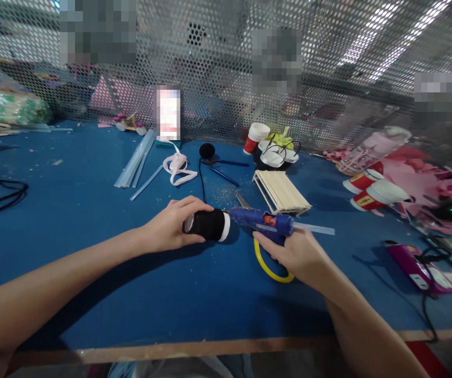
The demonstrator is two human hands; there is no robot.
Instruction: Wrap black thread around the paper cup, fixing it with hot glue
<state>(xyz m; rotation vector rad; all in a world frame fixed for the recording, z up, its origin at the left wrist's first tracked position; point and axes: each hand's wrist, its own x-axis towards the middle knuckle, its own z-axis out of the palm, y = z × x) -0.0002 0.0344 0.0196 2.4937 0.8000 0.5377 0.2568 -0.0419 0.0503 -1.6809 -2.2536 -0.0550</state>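
Note:
My left hand point(171, 227) is closed around a small cup wrapped in black material point(209, 224), held on its side just above the blue table point(92, 210). My right hand point(297, 254) grips a blue hot glue gun point(263, 220) with a yellow trigger loop; a clear glue stick juts from its back. The gun's nozzle points left and touches the white rim end of the black cup.
A stack of wooden sticks point(281, 192) lies just behind the glue gun. Red-and-white paper cups point(371, 193) lie at the right, with pink foam pieces. Clear glue sticks point(137, 160), a white ribbon point(177, 168) and a black pom-pom point(207, 151) lie further back. A perforated metal screen closes the rear.

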